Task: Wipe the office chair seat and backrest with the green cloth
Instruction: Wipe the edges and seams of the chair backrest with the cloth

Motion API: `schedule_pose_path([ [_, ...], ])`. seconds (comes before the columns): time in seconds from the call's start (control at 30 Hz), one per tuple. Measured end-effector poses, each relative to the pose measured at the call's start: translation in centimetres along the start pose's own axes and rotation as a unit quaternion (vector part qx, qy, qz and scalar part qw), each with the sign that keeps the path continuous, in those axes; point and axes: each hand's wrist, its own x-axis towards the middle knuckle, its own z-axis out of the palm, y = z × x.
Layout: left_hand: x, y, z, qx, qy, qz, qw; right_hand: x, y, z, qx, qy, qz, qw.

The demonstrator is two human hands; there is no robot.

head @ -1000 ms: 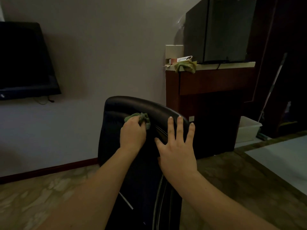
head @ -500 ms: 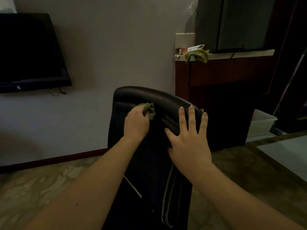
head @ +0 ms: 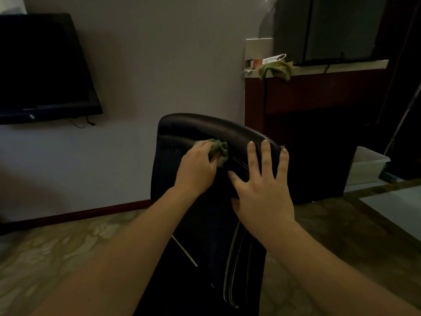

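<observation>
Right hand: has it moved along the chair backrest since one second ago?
No. The right hand lies flat on the same spot near the backrest top edge; only the camera shifted.

The person's left hand [head: 197,169] and right hand [head: 264,192] are bare, as are both forearms [head: 323,265] down to the picture's lower edge, and the short, rounded fingernails [head: 251,144] of the right hand catch a pale shine in the dim light.
</observation>
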Motion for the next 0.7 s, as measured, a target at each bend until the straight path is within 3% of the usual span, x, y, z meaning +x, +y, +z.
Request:
schedule_pose_path([
  [0.1, 1.2, -0.1, 0.1, -0.012, 0.042, -0.047, 0.998, -0.1, -0.2, -0.2, 0.009, 0.003, 0.009, 1.000],
  [0.37, 0.4, 1.3, 1.4, 0.000, 0.056, -0.060, 0.997, -0.4, 0.2, 0.0, 0.002, -0.006, 0.003, 1.000],
  [0.63, -1.9, 1.2, 0.2, 0.001, 0.012, 0.035, 0.999, -1.3, -0.2, -0.6, 0.000, 0.005, 0.008, 1.000],
  [0.7, -0.8, 0.8, -0.7, 0.020, -0.003, 0.024, 1.000, -1.3, -0.2, -0.8, 0.000, 0.010, 0.007, 1.000],
])
